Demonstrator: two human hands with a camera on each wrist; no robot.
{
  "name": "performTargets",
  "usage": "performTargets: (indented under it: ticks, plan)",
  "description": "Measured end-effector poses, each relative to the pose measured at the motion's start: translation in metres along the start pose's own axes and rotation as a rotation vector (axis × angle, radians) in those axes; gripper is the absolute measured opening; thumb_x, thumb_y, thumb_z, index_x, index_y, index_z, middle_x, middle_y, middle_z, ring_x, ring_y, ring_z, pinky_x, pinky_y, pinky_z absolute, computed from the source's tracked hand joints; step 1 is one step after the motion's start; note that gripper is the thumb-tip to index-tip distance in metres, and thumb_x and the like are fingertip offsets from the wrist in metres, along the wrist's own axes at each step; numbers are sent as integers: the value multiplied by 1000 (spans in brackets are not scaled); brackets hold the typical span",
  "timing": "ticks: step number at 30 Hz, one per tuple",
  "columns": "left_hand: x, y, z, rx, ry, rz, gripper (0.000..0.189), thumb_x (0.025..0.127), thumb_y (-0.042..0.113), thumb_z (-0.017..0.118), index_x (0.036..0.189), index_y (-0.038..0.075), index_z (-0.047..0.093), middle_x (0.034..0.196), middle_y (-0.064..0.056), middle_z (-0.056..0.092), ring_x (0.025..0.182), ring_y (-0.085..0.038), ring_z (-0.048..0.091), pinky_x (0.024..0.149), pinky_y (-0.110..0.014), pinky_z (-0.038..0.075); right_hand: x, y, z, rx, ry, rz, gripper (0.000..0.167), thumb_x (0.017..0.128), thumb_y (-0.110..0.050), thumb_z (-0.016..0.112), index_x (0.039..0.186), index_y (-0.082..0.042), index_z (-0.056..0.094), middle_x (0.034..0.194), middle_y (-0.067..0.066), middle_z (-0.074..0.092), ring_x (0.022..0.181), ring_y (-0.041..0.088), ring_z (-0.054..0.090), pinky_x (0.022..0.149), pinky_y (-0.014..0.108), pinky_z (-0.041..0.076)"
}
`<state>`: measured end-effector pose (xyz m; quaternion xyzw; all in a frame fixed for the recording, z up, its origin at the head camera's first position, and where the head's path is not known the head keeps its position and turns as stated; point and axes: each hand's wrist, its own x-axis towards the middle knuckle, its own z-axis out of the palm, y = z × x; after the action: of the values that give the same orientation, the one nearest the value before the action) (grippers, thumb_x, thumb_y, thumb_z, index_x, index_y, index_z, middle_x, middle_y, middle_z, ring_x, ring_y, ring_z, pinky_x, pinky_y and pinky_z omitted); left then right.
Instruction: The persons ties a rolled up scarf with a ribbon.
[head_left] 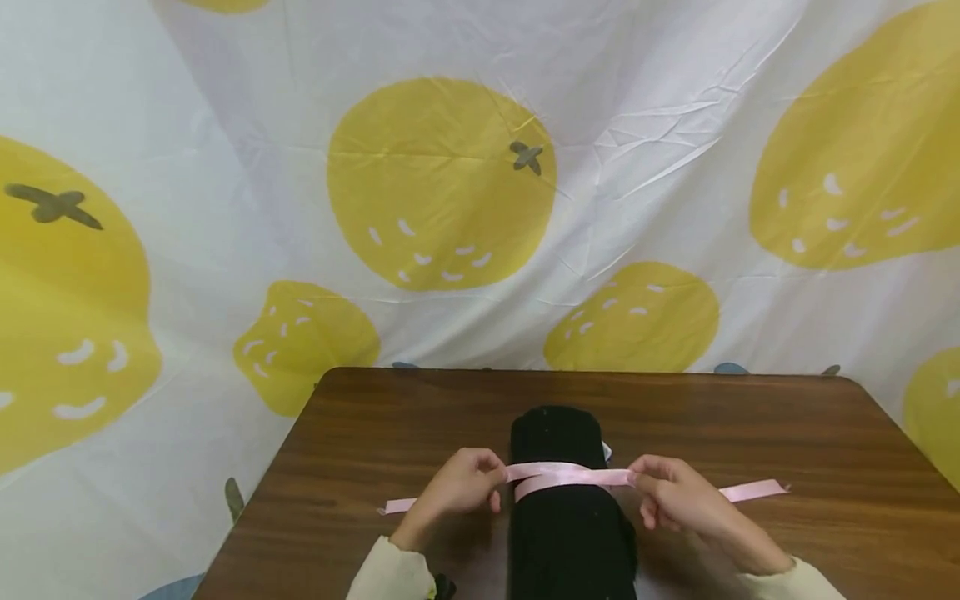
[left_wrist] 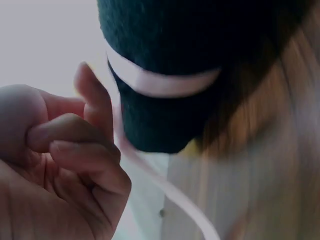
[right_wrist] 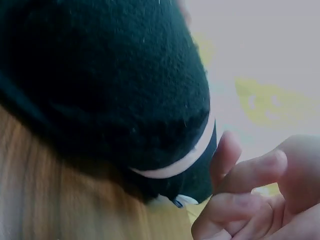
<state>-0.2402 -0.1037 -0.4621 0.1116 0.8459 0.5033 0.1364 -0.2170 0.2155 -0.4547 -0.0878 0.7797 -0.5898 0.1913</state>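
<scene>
A rolled black cloth (head_left: pixel 572 542) lies lengthwise on the table, with a pink ribbon (head_left: pixel 555 477) wrapped round it and its two ends crossed on top. On the left side, my left hand (head_left: pixel 468 482) pinches one part of the ribbon between thumb and fingers. Opposite it, my right hand (head_left: pixel 675 492) pinches the other part just right of the roll. Loose ribbon tails stick out beyond both hands. In the left wrist view the ribbon band (left_wrist: pixel 160 84) circles the dark roll beside curled fingers. The right wrist view shows a small white tag (right_wrist: pixel 187 199) near the roll's far end.
The brown wooden table (head_left: pixel 420 408) has its far edge against a white cloth backdrop (head_left: pixel 465 42) printed with yellow fruit. A small dark object (head_left: pixel 446 586) shows by the left sleeve at the bottom.
</scene>
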Motion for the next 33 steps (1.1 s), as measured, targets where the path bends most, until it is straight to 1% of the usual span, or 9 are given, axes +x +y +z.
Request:
performTargets:
  ticks: [3, 6, 9, 12, 15, 22, 27, 30, 33]
  plan:
    - [-2, 2, 5, -175, -14, -66, 22, 100, 20, 55, 98, 0, 63, 60, -4, 65, 47, -9, 50, 46, -21, 39, 0, 0, 4, 80, -2, 37, 24, 103, -21, 50, 104, 2, 52, 57, 2, 57, 38, 4, 39, 38, 17, 32]
    - [-4, 5, 9, -317, -3, -105, 27, 101, 23, 55, 100, -4, 59, 65, -8, 68, 45, -9, 56, 43, -20, 46, 0, -1, 7, 97, 26, 63, 27, 102, -25, 51, 104, 1, 51, 60, 3, 61, 39, 4, 41, 38, 18, 34]
    - [-4, 7, 11, -356, 25, -94, 31, 100, 25, 59, 99, -6, 59, 71, -12, 71, 50, -14, 65, 47, -24, 52, 2, -2, 9, 103, 90, 89, 26, 101, -27, 55, 100, -1, 51, 63, 5, 64, 40, 5, 43, 39, 19, 36]
    - [-3, 7, 13, -378, 79, -78, 30, 97, 25, 64, 96, -5, 60, 77, -14, 73, 56, -17, 69, 52, -27, 56, 3, -3, 13, 125, 174, 116, 23, 99, -26, 57, 97, -4, 50, 67, 6, 67, 42, 8, 46, 42, 21, 39]
    - [-1, 6, 16, -435, 138, -66, 26, 94, 22, 68, 94, -3, 60, 80, -16, 74, 60, -19, 71, 56, -29, 57, 4, -4, 18, 149, 251, 126, 20, 97, -21, 59, 95, -5, 48, 72, 7, 69, 45, 12, 52, 44, 24, 44]
    - [2, 6, 23, -619, 260, -17, 19, 92, 8, 69, 96, -1, 53, 87, -21, 73, 70, -22, 74, 65, -34, 59, 8, -7, 27, 280, 426, 73, 18, 93, -6, 63, 94, -6, 44, 79, 9, 71, 60, 18, 69, 55, 31, 57]
    - [3, 8, 29, -691, 311, 18, 18, 93, 5, 66, 100, -1, 50, 96, -20, 73, 79, -25, 74, 69, -34, 60, 10, -7, 31, 365, 476, -31, 18, 91, 3, 62, 97, -2, 46, 77, 3, 71, 68, 17, 72, 67, 33, 60]
    - [3, 9, 33, -707, 361, 38, 19, 94, 2, 64, 103, -3, 49, 96, -18, 72, 78, -23, 73, 70, -33, 60, 10, -9, 33, 366, 498, -49, 18, 91, 1, 64, 99, 0, 48, 78, 0, 72, 72, 16, 73, 71, 31, 59]
    - [4, 10, 38, -742, 416, 57, 20, 93, -2, 63, 105, -4, 47, 94, -15, 70, 80, -19, 70, 74, -33, 59, 11, -12, 34, 353, 524, -33, 20, 93, -1, 64, 104, 1, 48, 80, -3, 72, 75, 12, 73, 74, 27, 58]
